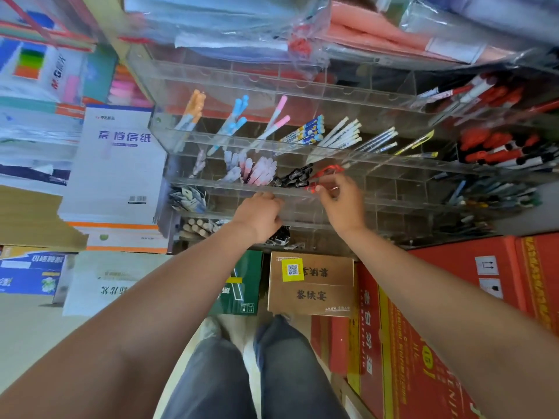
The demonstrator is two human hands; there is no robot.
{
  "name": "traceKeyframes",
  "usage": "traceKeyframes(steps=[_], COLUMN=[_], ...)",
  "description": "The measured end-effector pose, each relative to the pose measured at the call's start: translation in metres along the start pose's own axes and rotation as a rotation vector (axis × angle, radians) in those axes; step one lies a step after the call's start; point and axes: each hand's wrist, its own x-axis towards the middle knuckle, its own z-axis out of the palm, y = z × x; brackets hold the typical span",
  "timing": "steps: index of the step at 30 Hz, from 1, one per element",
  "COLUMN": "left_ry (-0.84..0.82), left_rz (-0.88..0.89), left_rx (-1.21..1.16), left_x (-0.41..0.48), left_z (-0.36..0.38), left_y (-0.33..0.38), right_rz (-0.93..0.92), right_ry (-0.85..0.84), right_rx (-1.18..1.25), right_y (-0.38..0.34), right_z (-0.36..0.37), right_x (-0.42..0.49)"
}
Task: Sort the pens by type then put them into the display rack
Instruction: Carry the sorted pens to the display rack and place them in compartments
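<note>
A clear acrylic display rack (302, 86) with several tiers of compartments stands in front of me. Its slots hold orange (193, 111), blue (234, 124) and pink pens (273, 124), white pens (341, 134), pale pink pens (261, 170) and black pens (295, 176). My right hand (341, 204) pinches red pens (325, 175) at the compartment to the right of the black pens. My left hand (260, 214) is curled at the rack's front edge just below the pink pens; what it holds is hidden.
Stacked paper pads (118, 164) sit left of the rack. Another rack section at the right holds red and black markers (496, 149). Cardboard boxes (311, 285) and red cartons (423, 328) stand on the floor below. Plastic-wrapped folders (242, 22) overhang the rack's top.
</note>
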Motion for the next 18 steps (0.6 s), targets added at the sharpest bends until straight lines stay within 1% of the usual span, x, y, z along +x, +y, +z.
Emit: traceKeyframes(steps=[4,8,11,15,17,18], left_ry=[0.099,0.192,0.221,0.255,0.247,0.255], left_rz=[-0.035,-0.106,-0.197,-0.285,-0.355,-0.379], left_rx=[-0.09,-0.133,-0.134,-0.14,-0.137,-0.153], left_x=[-0.046,-0.105,-0.164,-0.253,-0.302,-0.317], left_z=[-0.013,-0.015,-0.012,0.002,0.013,0.016], left_y=[-0.033,-0.098,-0.163,-0.268,-0.33,-0.348], right_rz=[-0.099,-0.251,-0.336,-0.351,-0.382,-0.381], right_ry=[-0.08,-0.258,-0.394,-0.549,-0.596,-0.605], right_rx=[-0.066,-0.206,-0.276,-0.308,-0.272,-0.264], right_y=[-0.041,-0.1,-0.15,-0.221,-0.255,-0.265], right_z=[0.023,0.076,0.137,0.238,0.298,0.315], right_x=[-0.021,-0.047,-0.074,-0.123,-0.153,-0.161])
